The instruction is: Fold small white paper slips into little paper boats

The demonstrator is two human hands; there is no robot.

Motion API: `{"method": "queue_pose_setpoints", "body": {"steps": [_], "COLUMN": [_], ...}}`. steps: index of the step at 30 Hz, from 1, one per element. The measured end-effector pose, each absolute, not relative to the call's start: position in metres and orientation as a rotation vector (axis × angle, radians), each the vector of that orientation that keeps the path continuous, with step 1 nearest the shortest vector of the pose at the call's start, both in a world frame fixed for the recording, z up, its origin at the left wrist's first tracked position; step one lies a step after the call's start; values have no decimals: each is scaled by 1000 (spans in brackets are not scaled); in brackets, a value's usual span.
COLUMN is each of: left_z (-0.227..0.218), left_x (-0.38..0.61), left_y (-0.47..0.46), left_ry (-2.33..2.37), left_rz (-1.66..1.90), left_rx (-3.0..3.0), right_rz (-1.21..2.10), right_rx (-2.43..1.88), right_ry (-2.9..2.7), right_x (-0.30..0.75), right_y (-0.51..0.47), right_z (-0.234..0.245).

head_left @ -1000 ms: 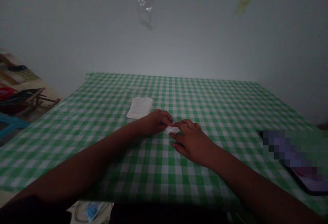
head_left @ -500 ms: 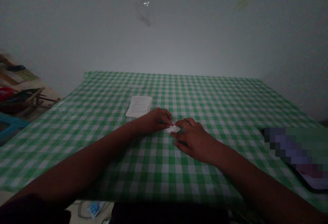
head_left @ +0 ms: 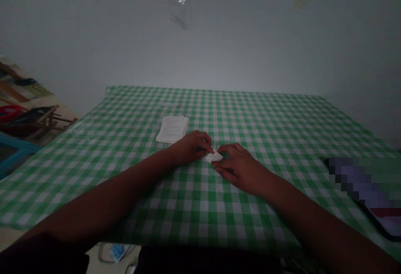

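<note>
A small folded piece of white paper (head_left: 214,156) with faint print lies on the checked tablecloth between my two hands. My left hand (head_left: 194,145) presses a finger on the paper's upper left side, its other fingers bent. My right hand (head_left: 239,165) has the paper's right side between thumb and fingers. Part of the paper is hidden under my fingertips. Just behind my left wrist sits a stack of printed paper sheets (head_left: 173,129), slightly fanned at its right edge.
The green and white checked tablecloth (head_left: 257,119) covers the table up to the wall. At the right edge lies a tablet-like device (head_left: 369,199) with a blurred screen. A blue stool (head_left: 15,153) and wooden furniture stand to the left. Clear plastic (head_left: 178,4) hangs on the wall.
The view has shifted slightly. My right hand's fingers have moved a little around the folded paper, and more of its surface shows now. The stack of sheets stays in place.
</note>
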State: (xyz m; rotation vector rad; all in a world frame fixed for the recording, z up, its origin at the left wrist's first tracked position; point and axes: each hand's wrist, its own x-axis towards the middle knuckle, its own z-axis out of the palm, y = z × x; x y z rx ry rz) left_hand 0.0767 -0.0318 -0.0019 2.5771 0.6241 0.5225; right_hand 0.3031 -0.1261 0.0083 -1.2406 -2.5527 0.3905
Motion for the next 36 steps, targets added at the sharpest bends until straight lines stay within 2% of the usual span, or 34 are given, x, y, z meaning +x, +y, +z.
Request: {"method": "queue_pose_setpoints", "body": {"steps": [7,14,20,25,31,36], "left_z": [-4,-1,-1,6,13,12], "left_x": [77,84,85,88,90,90], "left_y": [-38,-45,-44,-51,-60,-62], "left_ry": [629,715,787,838,743,692], "left_rz": [601,523,731,791,696,710], "left_rx": [2535,2289,1594,1189,1017,1043], "right_rz": [376,557,970,1173,1433,1442], "right_rx": [-1233,-1104,-1262,-1150,-1124,-1122], "right_ry": [-2391,-2202,-1631,-1436,-1325,-1270], "right_x": [299,299,303,303,297,296], "right_y": [-116,-110,-103,-104,-110,-111], "right_z": [-4,-7,-9,2,7,7]}}
